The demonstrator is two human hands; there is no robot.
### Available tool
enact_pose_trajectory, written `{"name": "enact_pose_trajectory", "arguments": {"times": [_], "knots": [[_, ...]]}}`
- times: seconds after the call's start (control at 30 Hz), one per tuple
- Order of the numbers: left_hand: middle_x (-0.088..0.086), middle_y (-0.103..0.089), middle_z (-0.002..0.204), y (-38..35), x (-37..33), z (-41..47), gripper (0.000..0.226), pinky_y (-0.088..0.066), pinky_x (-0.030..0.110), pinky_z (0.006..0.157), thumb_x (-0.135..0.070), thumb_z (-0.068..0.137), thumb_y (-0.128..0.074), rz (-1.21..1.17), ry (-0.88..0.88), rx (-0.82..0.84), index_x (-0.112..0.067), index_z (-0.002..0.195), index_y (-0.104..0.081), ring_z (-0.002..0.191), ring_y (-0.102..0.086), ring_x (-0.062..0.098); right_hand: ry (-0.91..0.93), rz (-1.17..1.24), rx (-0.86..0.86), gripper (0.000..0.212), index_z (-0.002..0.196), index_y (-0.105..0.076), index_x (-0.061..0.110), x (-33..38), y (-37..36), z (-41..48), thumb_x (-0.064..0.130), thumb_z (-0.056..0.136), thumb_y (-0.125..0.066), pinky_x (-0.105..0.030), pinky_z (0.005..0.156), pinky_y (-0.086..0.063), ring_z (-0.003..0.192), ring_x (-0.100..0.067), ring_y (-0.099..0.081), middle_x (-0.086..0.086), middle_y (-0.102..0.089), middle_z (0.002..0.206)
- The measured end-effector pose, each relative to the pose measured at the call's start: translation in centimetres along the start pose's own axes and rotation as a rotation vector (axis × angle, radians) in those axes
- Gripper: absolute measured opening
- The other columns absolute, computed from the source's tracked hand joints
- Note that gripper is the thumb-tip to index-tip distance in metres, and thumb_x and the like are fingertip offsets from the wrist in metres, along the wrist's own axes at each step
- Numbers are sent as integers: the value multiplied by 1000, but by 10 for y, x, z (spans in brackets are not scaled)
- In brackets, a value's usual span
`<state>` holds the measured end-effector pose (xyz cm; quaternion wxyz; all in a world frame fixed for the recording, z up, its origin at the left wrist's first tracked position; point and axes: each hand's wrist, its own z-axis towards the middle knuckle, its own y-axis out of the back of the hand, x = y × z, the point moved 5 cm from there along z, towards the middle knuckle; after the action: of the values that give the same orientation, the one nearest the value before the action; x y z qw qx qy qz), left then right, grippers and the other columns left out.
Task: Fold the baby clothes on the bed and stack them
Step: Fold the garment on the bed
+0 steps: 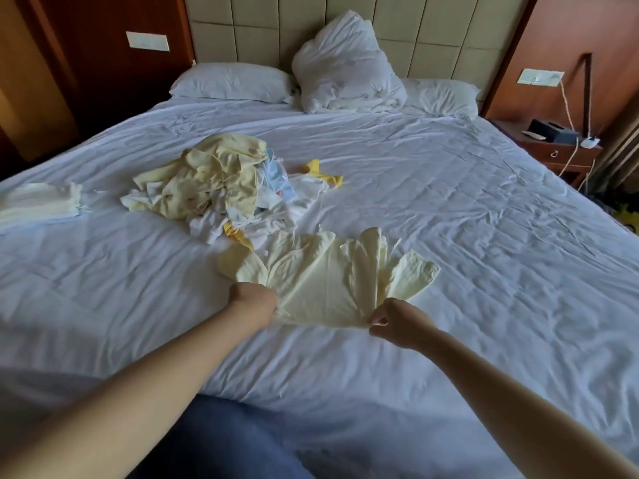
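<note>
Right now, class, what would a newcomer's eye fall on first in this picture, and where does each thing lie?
First, the pale yellow garment spread on the white bed just ahead, its near corners held by the left hand and the right hand. Behind it, to the left, lies a jumbled heap of unfolded baby clothes; a small folded stack sits at the far left edge.

Garment (321, 281): pale yellow, plain. Pile (221, 188): pale yellow, white, light blue, bright yellow pieces. Stack (38, 203): cream-white. Sheet (449, 236) and pillows (231, 81): white. Headboard (432, 32): beige panels. Nightstand (553, 150): reddish-brown.
</note>
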<state>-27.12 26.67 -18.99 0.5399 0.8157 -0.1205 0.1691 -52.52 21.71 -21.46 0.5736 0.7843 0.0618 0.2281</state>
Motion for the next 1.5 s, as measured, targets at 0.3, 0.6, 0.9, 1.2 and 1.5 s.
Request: {"name": "enact_pose_trajectory", "arguments": {"times": [0.3,0.6,0.9,1.2,1.5], "knots": [[1,-66,103,10,11,29,18,-42,27,68,-29,90,-47,-333,-22,-114,-17,95,-59,95,-62,22,41,-7,72,20,82,-71,22,18,32,29,35,87,-56,-25,62,-53,60,-15,-69,2,-73,76],[-9,-63,103,9,-3,74,28,-47,29,73,-50,86,-60,-660,-69,-292,-25,99,-61,94,-62,17,186,-122,-107,33,123,-60,33,59,41,132,27,91,-55,-33,87,-49,110,-20,-61,4,-67,116],[-5,-66,82,-5,9,100,18,-44,27,63,-38,91,-54,-822,-9,-395,-25,83,-62,78,-61,19,216,-215,-177,26,116,-67,32,77,25,187,33,96,-50,-33,76,-46,104,-25,-63,0,-67,115],[-4,-50,59,-16,63,80,38,-35,27,55,-35,82,-58,-659,156,-532,-21,55,-35,61,-53,18,369,125,-61,49,137,-49,37,151,27,212,13,95,-47,-34,92,-49,118,-15,-58,8,-64,128],[-3,-58,110,-16,49,83,27,-43,31,85,-24,89,-57,-601,-2,-481,-30,113,-68,106,-56,19,401,102,-3,59,128,-60,36,139,15,199,-1,89,-36,-29,92,-47,119,-15,-57,6,-59,136]]}}
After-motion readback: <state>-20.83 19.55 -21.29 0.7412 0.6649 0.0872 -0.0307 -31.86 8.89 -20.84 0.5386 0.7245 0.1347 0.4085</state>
